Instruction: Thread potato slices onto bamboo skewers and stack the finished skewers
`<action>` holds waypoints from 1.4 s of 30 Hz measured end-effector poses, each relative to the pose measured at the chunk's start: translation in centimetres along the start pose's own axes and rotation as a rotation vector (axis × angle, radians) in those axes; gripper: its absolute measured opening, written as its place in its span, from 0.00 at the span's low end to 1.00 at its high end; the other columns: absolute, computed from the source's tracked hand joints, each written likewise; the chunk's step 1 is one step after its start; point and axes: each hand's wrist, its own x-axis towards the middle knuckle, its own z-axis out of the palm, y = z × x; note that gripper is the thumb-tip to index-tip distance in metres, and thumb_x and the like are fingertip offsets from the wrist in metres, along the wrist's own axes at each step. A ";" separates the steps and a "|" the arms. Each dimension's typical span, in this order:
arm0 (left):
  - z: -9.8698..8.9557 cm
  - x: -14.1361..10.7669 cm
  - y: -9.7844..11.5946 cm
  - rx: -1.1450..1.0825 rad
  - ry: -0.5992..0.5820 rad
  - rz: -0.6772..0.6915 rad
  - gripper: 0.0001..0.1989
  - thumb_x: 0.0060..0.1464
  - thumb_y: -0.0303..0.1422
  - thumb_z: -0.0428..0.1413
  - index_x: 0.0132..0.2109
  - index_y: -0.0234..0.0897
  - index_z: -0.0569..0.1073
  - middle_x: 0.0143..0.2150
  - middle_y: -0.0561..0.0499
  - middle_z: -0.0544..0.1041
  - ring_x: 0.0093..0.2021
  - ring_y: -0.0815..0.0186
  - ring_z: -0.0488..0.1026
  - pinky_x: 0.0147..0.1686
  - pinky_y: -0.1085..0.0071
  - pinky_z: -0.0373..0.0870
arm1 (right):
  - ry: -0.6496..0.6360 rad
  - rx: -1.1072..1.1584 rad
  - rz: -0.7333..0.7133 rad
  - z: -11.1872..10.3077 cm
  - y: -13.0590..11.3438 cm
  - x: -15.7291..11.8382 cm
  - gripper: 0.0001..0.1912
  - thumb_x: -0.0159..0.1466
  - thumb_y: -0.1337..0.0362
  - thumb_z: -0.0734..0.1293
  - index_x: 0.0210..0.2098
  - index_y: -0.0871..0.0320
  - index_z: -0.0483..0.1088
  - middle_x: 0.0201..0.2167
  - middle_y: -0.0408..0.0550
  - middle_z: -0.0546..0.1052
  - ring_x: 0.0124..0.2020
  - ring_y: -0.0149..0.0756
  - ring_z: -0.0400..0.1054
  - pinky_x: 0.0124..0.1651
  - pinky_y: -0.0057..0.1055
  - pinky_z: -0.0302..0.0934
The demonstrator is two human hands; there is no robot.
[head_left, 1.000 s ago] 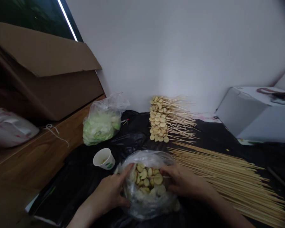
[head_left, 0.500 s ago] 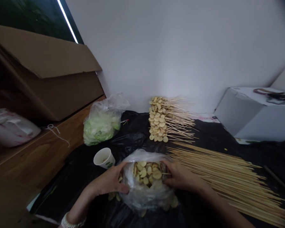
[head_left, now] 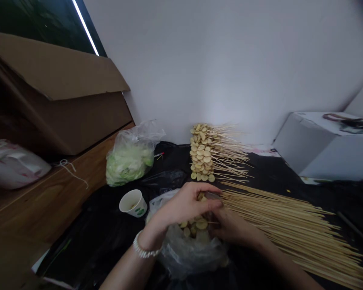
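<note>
A clear plastic bag [head_left: 190,253] of round, pale yellow slices [head_left: 192,227], which look like potato, lies open in front of me. My left hand [head_left: 193,203] reaches across the top of it, thumb and fingers closed around a fold of plastic at the far right rim. Close beside it, my right hand [head_left: 230,225] is at the bag's right edge and seems to grip the rim; my left hand partly covers its fingertips. A short bit of thin stick shows by one slice near my right hand. To the right lies a spread of bare bamboo skewers [head_left: 290,225].
Skewered slices [head_left: 202,153] are stacked against the wall. A bag of cut lettuce or cabbage [head_left: 130,161] and a paper cup [head_left: 133,203] stand left. A cardboard box [head_left: 63,112] is farther left, a white box [head_left: 320,141] at right. Black plastic sheeting [head_left: 109,237] covers the table.
My left hand has left the bag's left side and crossed over to its right rim, beside my right hand. My right hand has stayed at the right edge.
</note>
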 end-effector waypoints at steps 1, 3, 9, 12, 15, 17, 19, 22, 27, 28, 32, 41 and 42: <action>0.6 1.3 -2.2 -0.046 0.062 -0.014 0.18 0.50 0.41 0.57 0.45 0.35 0.78 0.33 0.49 0.77 0.31 0.67 0.69 0.31 0.73 0.64 | -0.020 -0.013 0.007 0.0 -0.1 0.0 0.36 0.51 0.64 0.68 0.60 0.58 0.60 0.47 0.53 0.75 0.45 0.43 0.68 0.49 0.35 0.58; 1.3 3.4 -7.0 -0.081 0.340 -0.142 0.16 0.49 0.41 0.57 0.36 0.31 0.78 0.27 0.49 0.75 0.27 0.69 0.67 0.27 0.74 0.61 | -0.060 -0.062 0.029 -0.1 -0.2 0.0 0.40 0.51 0.64 0.68 0.62 0.60 0.57 0.46 0.55 0.75 0.44 0.43 0.69 0.46 0.33 0.59; 1.7 4.8 -13.3 -0.361 0.453 -0.259 0.21 0.46 0.47 0.58 0.35 0.30 0.76 0.19 0.56 0.66 0.17 0.75 0.56 0.17 0.76 0.48 | -0.066 -0.075 0.003 -1.5 -0.7 -0.4 0.38 0.52 0.63 0.68 0.62 0.61 0.58 0.35 0.50 0.77 0.33 0.39 0.70 0.35 0.29 0.59; 1.7 4.3 -12.8 -0.514 0.458 -0.249 0.21 0.45 0.46 0.60 0.35 0.30 0.76 0.20 0.56 0.65 0.17 0.77 0.56 0.16 0.78 0.46 | -0.005 0.063 -0.060 -2.5 -1.0 -0.5 0.25 0.59 0.61 0.64 0.56 0.56 0.65 0.33 0.45 0.77 0.31 0.34 0.68 0.34 0.26 0.58; 1.0 3.8 -12.3 -0.882 0.422 -0.240 0.18 0.46 0.42 0.61 0.37 0.30 0.75 0.22 0.56 0.64 0.18 0.79 0.55 0.15 0.81 0.45 | 0.047 0.087 -0.097 -2.8 -1.2 -0.2 0.16 0.66 0.64 0.55 0.43 0.57 0.73 0.32 0.47 0.77 0.32 0.33 0.69 0.38 0.27 0.59; 0.3 3.4 -12.2 -1.233 0.344 -0.243 0.16 0.50 0.39 0.60 0.40 0.30 0.74 0.24 0.56 0.63 0.18 0.79 0.55 0.14 0.83 0.47 | 0.055 0.075 -0.105 -2.8 -1.1 0.0 0.16 0.66 0.65 0.55 0.37 0.57 0.74 0.30 0.47 0.78 0.32 0.33 0.69 0.37 0.26 0.59; -0.3 2.8 -11.9 -1.532 0.253 -0.245 0.16 0.53 0.38 0.56 0.44 0.30 0.72 0.26 0.54 0.64 0.20 0.78 0.59 0.15 0.83 0.53 | 0.095 0.079 -0.119 -3.0 -0.9 0.1 0.14 0.65 0.65 0.57 0.37 0.57 0.74 0.29 0.46 0.78 0.32 0.33 0.69 0.37 0.26 0.60; -0.6 2.1 -11.2 -1.788 0.164 -0.256 0.18 0.54 0.36 0.52 0.49 0.29 0.69 0.31 0.48 0.68 0.27 0.72 0.66 0.21 0.80 0.64 | 0.241 0.098 -0.116 -3.4 -0.8 0.1 0.14 0.65 0.64 0.57 0.40 0.57 0.74 0.31 0.46 0.78 0.34 0.34 0.71 0.38 0.27 0.61; 0.6 1.9 -10.6 -1.840 0.088 -0.289 0.23 0.45 0.23 0.50 0.52 0.30 0.68 0.44 0.40 0.71 0.38 0.64 0.72 0.32 0.71 0.70 | 0.452 0.007 -0.150 -2.7 -0.5 0.3 0.13 0.65 0.63 0.58 0.40 0.57 0.73 0.36 0.48 0.79 0.36 0.35 0.72 0.39 0.29 0.63; 0.9 1.9 -10.5 -1.813 0.070 -0.282 0.26 0.42 0.21 0.50 0.52 0.30 0.68 0.46 0.39 0.71 0.38 0.64 0.72 0.33 0.71 0.70 | 0.471 -0.026 -0.164 -2.4 -0.5 0.3 0.13 0.65 0.64 0.58 0.40 0.57 0.73 0.36 0.48 0.79 0.37 0.35 0.72 0.40 0.29 0.63; 1.5 1.8 -10.2 -1.656 0.036 -0.249 0.29 0.40 0.17 0.49 0.53 0.34 0.68 0.49 0.42 0.73 0.39 0.65 0.73 0.35 0.72 0.69 | 0.550 -0.130 -0.207 -1.4 -0.3 0.3 0.13 0.66 0.66 0.57 0.44 0.58 0.71 0.38 0.49 0.78 0.39 0.35 0.72 0.42 0.30 0.64; 1.6 2.3 -10.2 -1.634 0.134 -0.380 0.12 0.57 0.26 0.51 0.48 0.31 0.71 0.45 0.42 0.75 0.47 0.63 0.74 0.42 0.71 0.72 | 0.642 -0.243 -0.223 -0.2 0.1 0.6 0.13 0.67 0.66 0.57 0.46 0.59 0.70 0.36 0.50 0.77 0.35 0.35 0.72 0.39 0.30 0.66; 1.5 2.4 -10.4 -1.638 0.122 -0.385 0.12 0.56 0.26 0.51 0.48 0.30 0.70 0.45 0.42 0.75 0.47 0.63 0.74 0.42 0.71 0.72 | 0.643 -0.255 -0.218 -0.1 0.2 0.6 0.13 0.67 0.66 0.57 0.46 0.59 0.70 0.35 0.50 0.77 0.35 0.35 0.73 0.38 0.30 0.66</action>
